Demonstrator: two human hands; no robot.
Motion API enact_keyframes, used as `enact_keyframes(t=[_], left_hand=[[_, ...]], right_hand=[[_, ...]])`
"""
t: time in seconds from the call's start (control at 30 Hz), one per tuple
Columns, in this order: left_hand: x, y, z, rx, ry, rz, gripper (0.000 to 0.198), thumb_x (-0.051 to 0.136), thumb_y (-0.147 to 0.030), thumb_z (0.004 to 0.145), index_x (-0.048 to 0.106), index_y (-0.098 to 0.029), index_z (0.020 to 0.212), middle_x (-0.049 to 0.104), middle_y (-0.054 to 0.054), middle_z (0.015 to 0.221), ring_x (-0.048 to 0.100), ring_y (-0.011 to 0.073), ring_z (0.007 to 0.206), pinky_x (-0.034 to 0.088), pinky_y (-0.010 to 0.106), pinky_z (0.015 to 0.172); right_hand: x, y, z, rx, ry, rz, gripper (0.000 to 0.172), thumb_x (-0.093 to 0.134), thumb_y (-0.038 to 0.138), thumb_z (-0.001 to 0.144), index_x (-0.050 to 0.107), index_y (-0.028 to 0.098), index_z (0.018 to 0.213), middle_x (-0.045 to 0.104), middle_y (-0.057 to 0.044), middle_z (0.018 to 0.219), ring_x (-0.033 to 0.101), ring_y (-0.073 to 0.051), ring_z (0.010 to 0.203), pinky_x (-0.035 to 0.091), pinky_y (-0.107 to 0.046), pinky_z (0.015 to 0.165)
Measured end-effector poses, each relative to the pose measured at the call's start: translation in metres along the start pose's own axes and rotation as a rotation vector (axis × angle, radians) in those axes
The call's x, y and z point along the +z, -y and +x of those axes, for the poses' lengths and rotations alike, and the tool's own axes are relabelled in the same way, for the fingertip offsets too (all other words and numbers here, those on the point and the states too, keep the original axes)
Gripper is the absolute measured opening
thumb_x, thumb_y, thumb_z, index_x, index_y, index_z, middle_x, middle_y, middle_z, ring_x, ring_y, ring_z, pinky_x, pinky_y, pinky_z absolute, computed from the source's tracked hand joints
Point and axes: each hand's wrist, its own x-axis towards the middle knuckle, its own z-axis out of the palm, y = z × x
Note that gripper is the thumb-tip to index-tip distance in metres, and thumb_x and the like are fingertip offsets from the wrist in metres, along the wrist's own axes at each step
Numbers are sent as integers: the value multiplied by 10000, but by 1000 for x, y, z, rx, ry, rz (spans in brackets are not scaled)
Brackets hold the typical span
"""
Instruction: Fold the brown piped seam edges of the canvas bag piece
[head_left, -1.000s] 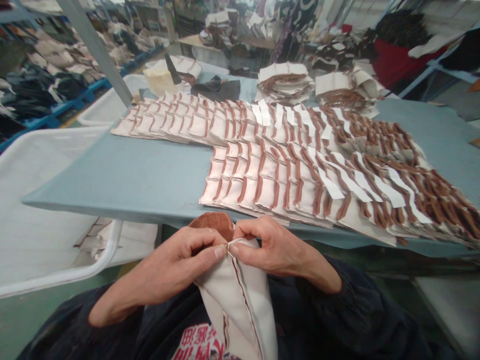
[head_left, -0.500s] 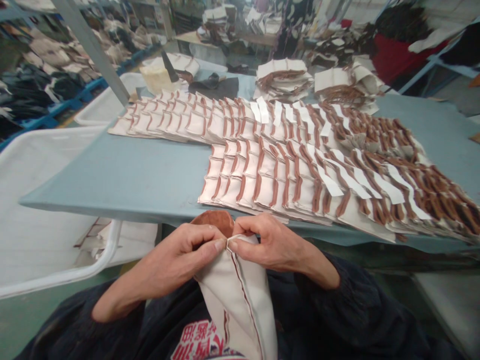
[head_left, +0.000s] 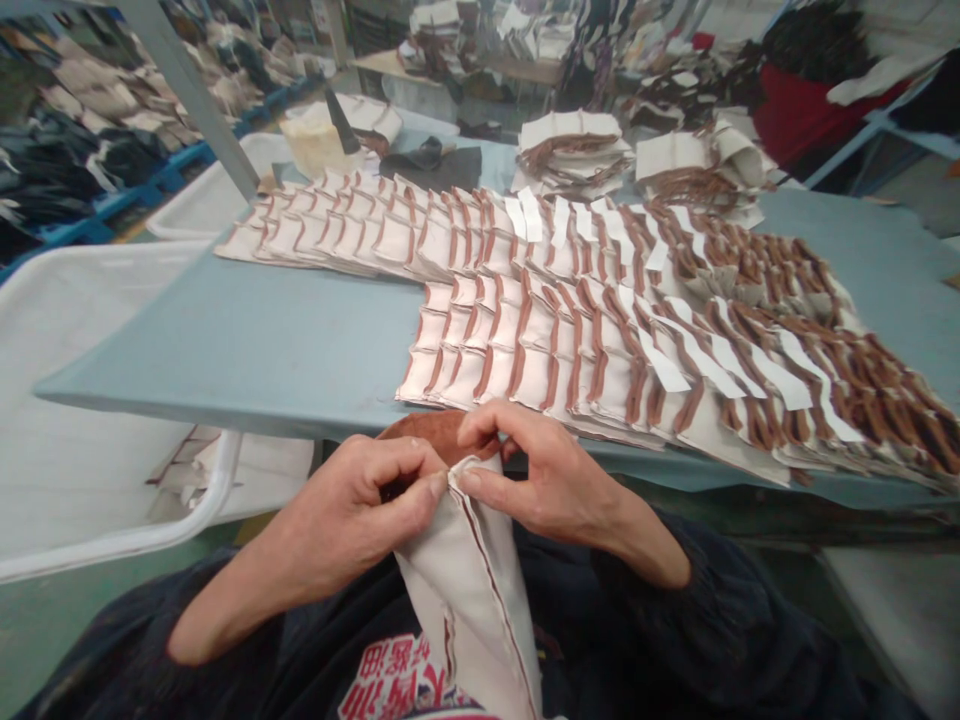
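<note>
A cream fabric piece (head_left: 469,585) with a brown inner side and a dark-edged seam hangs before my chest, tube-like and open at the top. Its upper rim is pinched at the seam by my left hand (head_left: 390,495), thumb against bent fingers. Just beside it, my right hand (head_left: 536,465) also grips the rim, its thumb on the cream outside and its forefinger arched over the brown inside. Both hands are close together at the table's near edge. The fingertips behind the cloth are hidden.
On the blue-grey table (head_left: 300,330) lie two long rows of overlapping cream-and-brown fabric pieces (head_left: 525,345), with white paper strips (head_left: 652,345) among them. Stacked pieces (head_left: 574,145) stand behind. White plastic tubs (head_left: 97,300) are at the left, near a metal post (head_left: 191,95).
My right forefinger has lifted and arched away from the thumb, over the rim, showing more of the brown inside. My left hand keeps its pinch at the seam.
</note>
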Motion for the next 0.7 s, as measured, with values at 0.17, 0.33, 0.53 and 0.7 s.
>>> enact_keyframes(t=[0.17, 0.33, 0.53, 0.7], left_hand=[[3, -8, -3, 186, -211, 224, 311, 505, -201, 972, 670, -152, 712, 626, -22, 607, 534, 104, 555, 374, 225, 544], [11, -3, -1, 330, -290, 398, 324, 487, -154, 1004, 658, -174, 730, 689, -6, 664, 610, 126, 595, 448, 250, 603], [20, 8, -3, 445, -334, 544, 320, 448, -152, 1070, 656, -167, 827, 749, 21, 764, 704, 167, 677, 515, 290, 650], [27, 13, -6, 512, -348, 669, 336, 399, -155, 1102, 660, -139, 892, 768, 64, 817, 735, 204, 715, 529, 324, 634]], right_hand=[[-1, 13, -9, -180, -202, -181, 35, 663, 171, 921, 649, 203, 911, 731, -29, 872, 658, -171, 811, 495, -290, 726], [8, 25, -14, -142, -144, -288, 67, 662, 143, 952, 709, 161, 907, 746, -19, 801, 629, -131, 668, 476, -253, 654], [12, 29, -14, -74, -92, -387, 116, 688, 87, 954, 757, 155, 891, 785, -13, 803, 676, -129, 649, 470, -243, 641], [7, 34, -12, 22, 43, -432, 136, 693, 94, 977, 790, 142, 894, 821, -48, 862, 773, -180, 786, 501, -261, 711]])
